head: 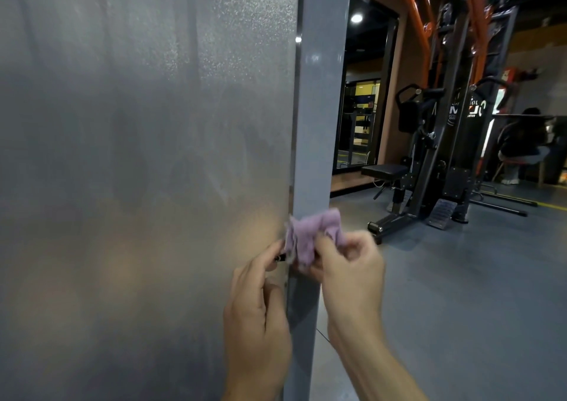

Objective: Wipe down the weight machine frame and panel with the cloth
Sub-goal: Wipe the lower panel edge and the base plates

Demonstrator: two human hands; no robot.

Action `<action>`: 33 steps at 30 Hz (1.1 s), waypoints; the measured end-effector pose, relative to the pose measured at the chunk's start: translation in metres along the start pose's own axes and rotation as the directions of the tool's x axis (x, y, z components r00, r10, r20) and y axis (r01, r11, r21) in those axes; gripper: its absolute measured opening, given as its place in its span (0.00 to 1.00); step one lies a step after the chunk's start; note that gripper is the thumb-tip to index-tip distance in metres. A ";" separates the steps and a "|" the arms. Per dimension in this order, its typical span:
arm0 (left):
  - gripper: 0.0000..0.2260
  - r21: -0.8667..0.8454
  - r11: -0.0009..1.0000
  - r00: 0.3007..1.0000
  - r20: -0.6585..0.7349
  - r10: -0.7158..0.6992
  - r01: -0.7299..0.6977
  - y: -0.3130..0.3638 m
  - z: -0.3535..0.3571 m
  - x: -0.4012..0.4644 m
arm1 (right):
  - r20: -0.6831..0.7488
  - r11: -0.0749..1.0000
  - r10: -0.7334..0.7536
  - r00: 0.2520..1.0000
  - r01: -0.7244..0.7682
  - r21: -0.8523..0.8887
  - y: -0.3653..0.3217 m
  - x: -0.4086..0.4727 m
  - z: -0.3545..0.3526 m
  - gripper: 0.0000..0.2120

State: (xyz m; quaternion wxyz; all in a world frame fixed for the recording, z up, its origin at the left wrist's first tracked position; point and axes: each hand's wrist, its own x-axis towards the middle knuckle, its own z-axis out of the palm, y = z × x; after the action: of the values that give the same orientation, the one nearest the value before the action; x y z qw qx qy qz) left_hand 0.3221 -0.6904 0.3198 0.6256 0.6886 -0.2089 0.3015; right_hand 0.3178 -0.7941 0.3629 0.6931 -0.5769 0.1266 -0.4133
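Nearest the camera, two bare forearms rose from the bottom edge toward the grey upright of the weight machine. The left hand point(256, 317) lay against the near left side of the frame post point(319, 124), its fingers curled and its fingertips pinching the left edge of the cloth point(310, 238); a small dark object showed at those fingertips, too small to tell what it was. The right hand point(349, 271) was just to the right of the post, fingers curled round the lower right part of the cloth and gripping it. The cloth, a pale purple rag, was bunched between the two hands and pressed against the front face of the post, low in the scene and right at the seam where the post met the panel point(138, 155). That panel, a wide frosted grey sheet with faint smears and a warm reflection near its lower part, filled the whole left half of the scene and touched the post along a thin bright strip. Beyond the hands to the right, the grey floor point(460, 278) stretched away. Farther off stood another machine point(445, 155) with a black frame, orange upper arms and a black padded seat point(383, 170) on its left. Far right, a seated person point(521, 142) in dark clothes was partly visible, and far behind the post was a dark doorway point(362, 109) with yellow beyond it.
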 end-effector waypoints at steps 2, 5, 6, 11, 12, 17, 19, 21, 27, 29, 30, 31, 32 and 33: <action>0.27 -0.008 1.000 1.000 -0.004 -0.004 0.004 0.001 0.000 0.000 | -0.021 1.000 0.029 0.999 -0.029 0.003 0.007 -0.007 -0.004 0.10; 0.24 -0.040 0.999 1.000 -0.009 -0.005 0.004 0.002 0.001 0.001 | 0.011 0.998 -0.047 0.999 0.047 0.031 -0.019 0.009 0.014 0.09; 0.23 -0.046 0.999 1.000 -0.009 0.003 -0.003 0.002 0.001 0.002 | 0.022 0.995 -0.092 0.995 0.091 0.042 -0.035 0.018 0.023 0.09; 0.29 -0.065 0.998 1.000 -0.011 0.003 -0.004 0.009 0.004 0.014 | 0.078 0.968 -0.174 0.982 0.156 0.195 -0.105 0.049 0.049 0.07; 0.30 -0.076 0.997 1.000 -0.010 0.013 -0.014 0.010 0.005 0.016 | 0.071 0.969 -0.189 0.979 0.174 0.176 -0.102 0.050 0.048 0.07; 0.25 -0.094 0.993 0.997 -0.013 0.075 -0.076 0.007 0.006 0.016 | 0.019 0.998 -0.067 0.998 0.067 0.000 -0.028 0.020 0.011 0.10; 0.25 -0.098 0.992 0.997 -0.009 0.080 -0.080 0.008 0.005 0.014 | 0.036 0.999 -0.014 0.999 0.016 -0.049 -0.013 0.007 0.000 0.09; 0.25 -0.119 0.990 0.997 -0.006 0.076 -0.077 0.007 0.005 0.015 | 0.057 0.998 -0.025 0.998 0.029 -0.062 -0.021 0.008 0.003 0.09; 0.20 -0.153 0.988 0.999 0.030 0.034 -0.029 0.002 0.002 0.013 | 0.097 0.972 -0.236 0.967 0.234 0.035 -0.091 0.032 0.030 0.07; 0.19 -0.152 0.988 0.997 0.054 0.046 -0.037 0.002 -0.001 0.008 | 0.089 0.964 -0.260 0.961 0.264 -0.026 -0.083 0.029 0.017 0.07; 0.18 -0.147 0.988 0.996 0.062 0.063 -0.053 0.002 -0.003 0.006 | 0.093 0.969 -0.242 0.966 0.247 -0.034 -0.073 0.026 0.005 0.06; 0.17 -0.136 0.989 0.995 0.070 0.075 -0.065 0.001 -0.004 0.004 | 0.094 0.978 -0.201 0.975 0.205 -0.032 -0.062 0.023 -0.008 0.04; 0.15 -0.123 0.990 0.994 0.073 0.083 -0.074 0.000 -0.005 0.002 | 0.086 0.989 -0.143 0.986 0.146 -0.029 -0.049 0.021 -0.023 0.03; 0.14 -0.114 0.990 0.993 0.074 0.088 -0.079 0.000 -0.005 0.000 | 0.069 0.997 -0.074 0.995 0.075 -0.018 -0.035 0.019 -0.039 0.04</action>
State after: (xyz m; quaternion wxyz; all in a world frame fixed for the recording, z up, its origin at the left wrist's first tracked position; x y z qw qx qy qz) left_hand 0.3210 -0.6858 0.3202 0.6410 0.6547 -0.2784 0.2881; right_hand 0.2886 -0.8346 0.3885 0.6750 -0.6022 0.0855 -0.4175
